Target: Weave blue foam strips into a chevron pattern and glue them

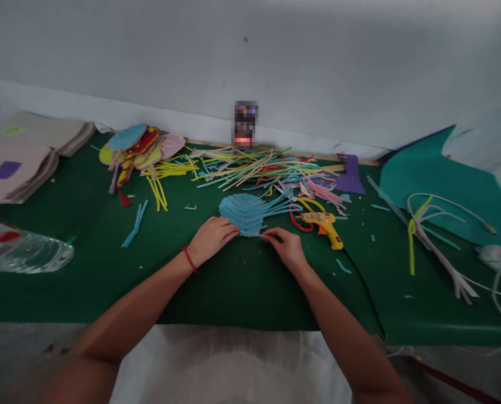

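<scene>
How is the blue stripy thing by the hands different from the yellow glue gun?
The blue piece is flat and ridged; the glue gun is chunky with a handle.
The blue piece has loose blue strips fanning out; the glue gun trails one black cord.
The left hand and right hand are at the blue piece; neither touches the glue gun.

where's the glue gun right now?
Head view, right of centre: the yellow glue gun lies on the green table, just right of and slightly beyond the right hand.
</scene>
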Tool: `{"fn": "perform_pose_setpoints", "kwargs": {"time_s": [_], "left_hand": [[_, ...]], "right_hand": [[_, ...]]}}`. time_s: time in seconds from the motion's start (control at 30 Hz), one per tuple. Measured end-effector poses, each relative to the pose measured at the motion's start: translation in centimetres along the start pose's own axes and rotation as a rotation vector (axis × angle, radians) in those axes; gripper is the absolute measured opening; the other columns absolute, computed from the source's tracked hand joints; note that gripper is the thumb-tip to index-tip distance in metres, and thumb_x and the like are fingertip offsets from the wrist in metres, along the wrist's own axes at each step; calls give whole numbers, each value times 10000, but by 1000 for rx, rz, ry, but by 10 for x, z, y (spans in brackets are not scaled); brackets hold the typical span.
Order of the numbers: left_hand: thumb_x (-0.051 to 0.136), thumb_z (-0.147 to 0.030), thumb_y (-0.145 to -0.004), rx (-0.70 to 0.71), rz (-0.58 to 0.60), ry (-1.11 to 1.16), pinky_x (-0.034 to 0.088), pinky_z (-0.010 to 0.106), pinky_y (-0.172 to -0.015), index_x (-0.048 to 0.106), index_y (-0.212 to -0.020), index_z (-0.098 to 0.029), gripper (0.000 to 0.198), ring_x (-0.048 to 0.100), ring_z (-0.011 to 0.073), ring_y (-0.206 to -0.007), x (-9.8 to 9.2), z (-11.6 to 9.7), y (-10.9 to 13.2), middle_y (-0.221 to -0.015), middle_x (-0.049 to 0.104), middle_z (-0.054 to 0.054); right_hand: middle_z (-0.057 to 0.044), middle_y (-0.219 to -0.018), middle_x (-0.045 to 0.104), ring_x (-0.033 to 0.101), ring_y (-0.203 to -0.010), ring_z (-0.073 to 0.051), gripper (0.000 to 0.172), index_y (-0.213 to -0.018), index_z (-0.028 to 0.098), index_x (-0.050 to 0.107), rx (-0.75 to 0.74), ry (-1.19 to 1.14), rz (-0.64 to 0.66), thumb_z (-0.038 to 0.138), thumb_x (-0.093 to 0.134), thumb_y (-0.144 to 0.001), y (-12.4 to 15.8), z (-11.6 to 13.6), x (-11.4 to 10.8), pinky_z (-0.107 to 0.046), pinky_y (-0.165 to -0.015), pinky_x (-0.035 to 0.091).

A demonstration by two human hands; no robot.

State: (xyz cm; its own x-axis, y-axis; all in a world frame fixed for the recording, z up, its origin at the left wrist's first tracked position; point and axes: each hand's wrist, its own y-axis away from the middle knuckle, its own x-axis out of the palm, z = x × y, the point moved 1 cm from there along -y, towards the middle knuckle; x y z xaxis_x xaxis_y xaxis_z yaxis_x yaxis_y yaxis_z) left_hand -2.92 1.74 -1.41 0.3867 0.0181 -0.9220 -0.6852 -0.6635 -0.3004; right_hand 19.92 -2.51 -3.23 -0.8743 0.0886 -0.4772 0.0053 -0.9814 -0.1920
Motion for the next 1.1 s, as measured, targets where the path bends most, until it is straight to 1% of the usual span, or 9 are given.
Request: {"fn": "perform_pose_setpoints", "kwargs": {"time_s": [0.1,0.23,0.3,0.4,0.5,0.63,0.83,0.97,1.1], "left_hand": [[404,-331,-955,19,41,-57,364,305,-703,684,-991,-208,308,568,168,-774,-2,-3,-1,-800,608,38],[421,-337,-948,69,56,-64,348,308,-718,680,-995,-214,290,559,165,-780,-5,-5,-2,-811,609,34],[433,-317,-946,103,56,-60,347,311,-730,674,-998,-216,266,554,166,-790,-6,-5,-2,-831,614,34],[418,-281,-954,109,45,-57,339,308,-697,674,-953,-201,268,545,160,-760,-5,-4,-3,-813,618,31],[400,-273,-963,88,28,-63,327,310,-664,666,-905,-185,287,540,162,-737,-3,-1,-5,-749,614,22],[417,-263,-957,88,15,-73,318,314,-661,650,-879,-189,257,543,167,-737,1,2,-8,-723,625,14],[414,-268,-957,132,8,-75,327,305,-662,636,-896,-192,242,541,163,-714,0,-2,-8,-717,621,6],[411,-278,-959,167,36,-48,358,300,-694,627,-940,-195,233,564,161,-765,-1,-9,-4,-777,642,20],[418,-244,-955,213,58,30,382,290,-715,614,-941,-190,204,588,156,-828,0,-11,-1,-870,659,32]], "right_hand": [[-25,-784,714,662,-732,-188,186,-800,224,689,-51,79,-4,385,596,-810,0,0,2,-312,-724,511],[-13,-704,688,640,-676,-170,179,-773,212,670,-44,28,26,368,597,-823,-3,0,3,-300,-691,510],[-16,-708,670,629,-687,-164,174,-749,205,667,-88,14,12,349,606,-826,-5,-1,4,-300,-684,509],[-47,-839,645,612,-802,-174,165,-733,207,687,-237,96,-74,334,629,-821,-7,-3,4,-322,-724,508],[-75,-990,627,577,-908,-193,118,-782,234,724,-405,323,-163,318,649,-818,-7,-2,5,-355,-777,486],[-69,-1022,650,573,-962,-196,92,-873,263,722,-554,532,-207,271,638,-838,-4,4,7,-371,-826,435],[-37,-842,686,593,-822,-159,104,-887,233,692,-589,577,-147,213,591,-872,-5,10,10,-334,-778,414],[-26,-838,705,609,-795,-141,106,-886,219,668,-603,467,-34,187,567,-886,-3,15,14,-326,-783,428],[-28,-772,687,591,-719,-140,109,-860,201,660,-562,345,32,221,558,-894,1,20,18,-300,-684,440]]}}
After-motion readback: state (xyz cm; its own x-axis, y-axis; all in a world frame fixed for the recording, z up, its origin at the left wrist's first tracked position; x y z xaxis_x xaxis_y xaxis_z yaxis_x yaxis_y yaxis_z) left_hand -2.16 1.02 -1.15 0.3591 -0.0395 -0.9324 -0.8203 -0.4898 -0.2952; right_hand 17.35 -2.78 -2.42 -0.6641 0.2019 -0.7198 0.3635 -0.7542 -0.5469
